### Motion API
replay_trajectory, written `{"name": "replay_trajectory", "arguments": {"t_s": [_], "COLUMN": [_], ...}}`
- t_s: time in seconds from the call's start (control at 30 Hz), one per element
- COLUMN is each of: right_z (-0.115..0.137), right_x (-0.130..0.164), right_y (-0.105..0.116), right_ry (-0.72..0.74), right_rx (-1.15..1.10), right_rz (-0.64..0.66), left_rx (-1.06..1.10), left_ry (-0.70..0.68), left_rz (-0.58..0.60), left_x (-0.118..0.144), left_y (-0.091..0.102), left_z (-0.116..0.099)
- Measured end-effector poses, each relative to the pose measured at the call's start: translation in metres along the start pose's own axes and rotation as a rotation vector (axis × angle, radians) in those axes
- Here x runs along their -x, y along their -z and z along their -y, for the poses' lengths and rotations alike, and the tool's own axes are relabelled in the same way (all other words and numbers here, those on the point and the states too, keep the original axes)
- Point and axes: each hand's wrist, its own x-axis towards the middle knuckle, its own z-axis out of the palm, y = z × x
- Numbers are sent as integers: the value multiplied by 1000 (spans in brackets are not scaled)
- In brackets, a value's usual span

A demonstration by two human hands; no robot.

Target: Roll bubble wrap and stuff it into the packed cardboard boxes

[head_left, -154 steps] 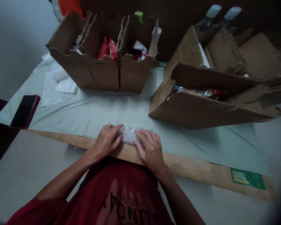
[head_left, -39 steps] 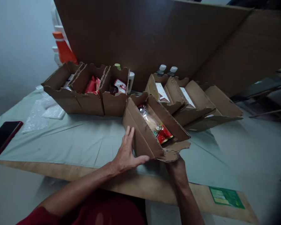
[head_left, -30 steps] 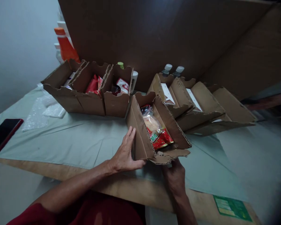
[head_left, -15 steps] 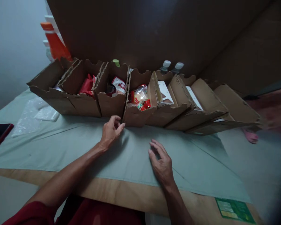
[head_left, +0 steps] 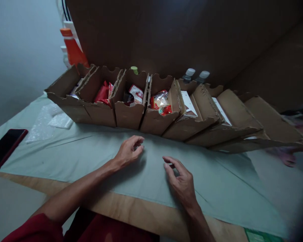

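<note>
A pale green cloth [head_left: 91, 151] covers the table. Left hand [head_left: 127, 153] and right hand [head_left: 181, 179] rest loosely curled, empty, near the cardboard box with snack packets [head_left: 155, 119]: probably light, flimsy, best gripped by both side walls.

The green sheet [head_left: 96, 148] in the middle of the frame lies bare, so a hand can slide there. A row of cardboard boxes [head_left: 154, 117] blocks the way behind it. A phone [head_left: 6, 148] and bubble wrap [head_left: 40, 126] lie at the left.
</note>
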Motion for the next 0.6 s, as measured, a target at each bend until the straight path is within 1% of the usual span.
{"name": "replay_trajectory", "arguments": {"t_s": [0.1, 0.17, 0.2, 0.23, 0.3, 0.37, 0.43, 0.5, 0.6], "right_z": [45, 76, 90, 103, 123, 137, 144, 147, 146], "right_x": [-41, -77, -95, -113, -143, -164, -174, -175, -158], "right_y": [-3, -15, -23, -31, -48, -61, -69, -72, -69], "right_ry": [134, 204, 214, 205, 139, 60, 15, 15, 63], "right_rx": [12, 67, 121, 196, 377, 536, 628, 662, 632], "right_rz": [54, 103, 135, 168, 212, 205, 173, 157, 169], "left_rx": [8, 21, 26, 28, 25, 19, 16, 21, 30], "left_ry": [-24, -6, 18, 44, 101, 147, 185, 216, 226], "left_rz": [39, 37, 30, 20, 5, -15, -48, -88, -144], "left_x": [42, 66, 77, 86, 101, 113, 122, 129, 135], "left_y": [17, 26, 29, 33, 43, 55, 68, 79, 87], "left_z": [-2, 0, 2, 4, 11, 17, 22, 25, 24]}}
